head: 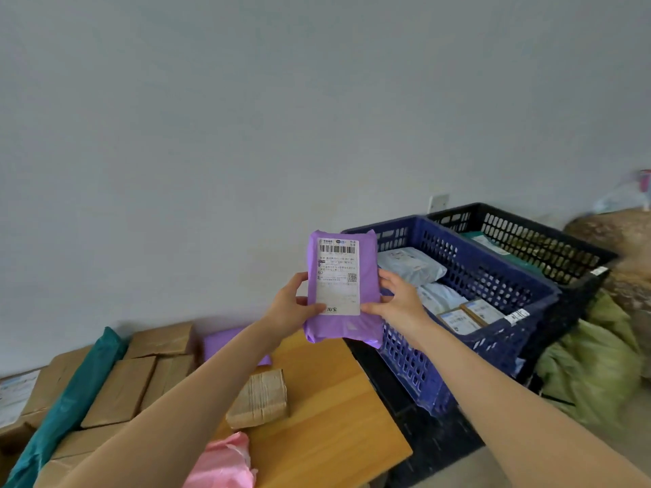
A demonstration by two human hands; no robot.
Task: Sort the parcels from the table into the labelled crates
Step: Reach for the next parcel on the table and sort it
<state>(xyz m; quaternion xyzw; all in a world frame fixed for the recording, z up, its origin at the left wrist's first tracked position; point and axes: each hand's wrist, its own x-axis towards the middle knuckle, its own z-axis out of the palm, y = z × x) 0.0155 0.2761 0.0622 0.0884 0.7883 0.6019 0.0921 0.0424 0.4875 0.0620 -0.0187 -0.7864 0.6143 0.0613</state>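
Observation:
I hold a purple parcel point(366, 276) with a white shipping label upright in front of me, above the table's right end. My left hand point(294, 304) grips its left edge and my right hand point(398, 299) grips its right edge. Behind and to the right stands a blue crate point(493, 276) with several white and brown parcels inside. A black crate point(549, 241) sits beyond it, holding a green parcel. Labels are stuck on the near rims of both crates.
The wooden table point(327, 417) carries brown cardboard boxes point(123, 389), a long teal parcel point(74, 399), a small wrapped brown parcel point(260, 396), a pink parcel point(225, 463) and another purple parcel point(225, 341). Green and brown sacks point(591, 364) lie right of the crates.

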